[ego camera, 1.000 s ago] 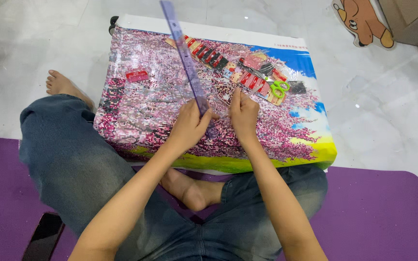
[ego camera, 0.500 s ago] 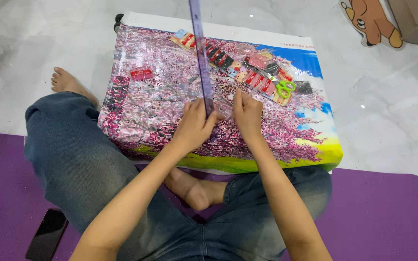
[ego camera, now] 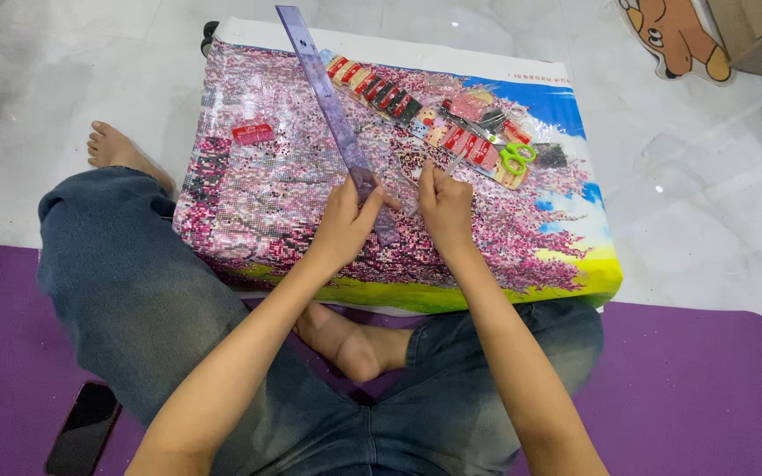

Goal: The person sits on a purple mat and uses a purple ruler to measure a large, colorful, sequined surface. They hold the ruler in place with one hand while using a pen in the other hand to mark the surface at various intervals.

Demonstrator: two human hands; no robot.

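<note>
So the left hand [ego camera: 343, 225] has its fingers curled around the lower end of a long see-through purple ruler [ego camera: 332, 106], which runs diagonally up toward the top middle of the frame. The right hand [ego camera: 445, 207] sits just beside it, fingers pinched on what looks like a thin pen-like tool, too small to tell for sure. Both rest on a pink cherry-blossom mosaic canvas [ego camera: 249, 203] covering the surface. Upper right: green scissors [ego camera: 513, 159] and packets of beads [ego camera: 381, 88]. A small red box [ego camera: 252, 133] lies left. A dark phone [ego camera: 84, 427] sits bottom left on the purple mat [ego camera: 707, 397].
</note>
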